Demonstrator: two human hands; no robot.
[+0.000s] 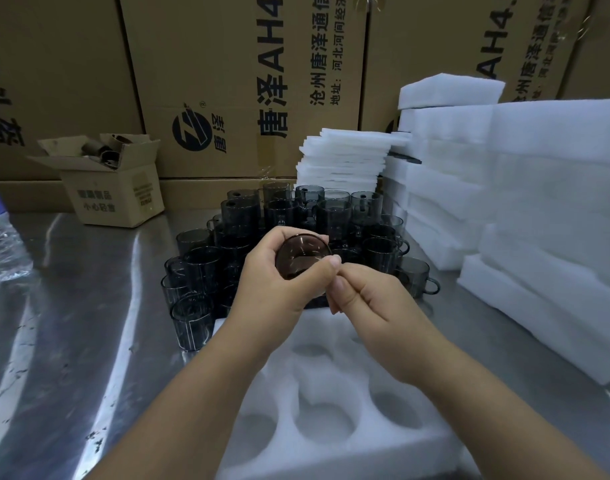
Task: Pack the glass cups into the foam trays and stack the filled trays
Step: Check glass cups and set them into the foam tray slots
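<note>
While the left hand (275, 282) holds a dark glass cup (301, 256) above the foam tray (331, 386), the right hand (365, 303) curls its fingertips at the cup's edge; whether they grip cannot be told. More cups (296, 216) stand behind.

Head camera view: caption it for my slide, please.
Left hand grips a smoky dark glass cup, right hand curled beside it, above a white socketed foam tray.

Shiny, kinda scuffed steel tabletop (89, 306). Sitting on it: foam tray (334, 381) with round holes up front, a crowd of smoky glass cups (241, 216) behind it, small open cardboard box (113, 199) back left, water bottle (2, 244) far left, foam stacks (538, 202) on the right.
</note>
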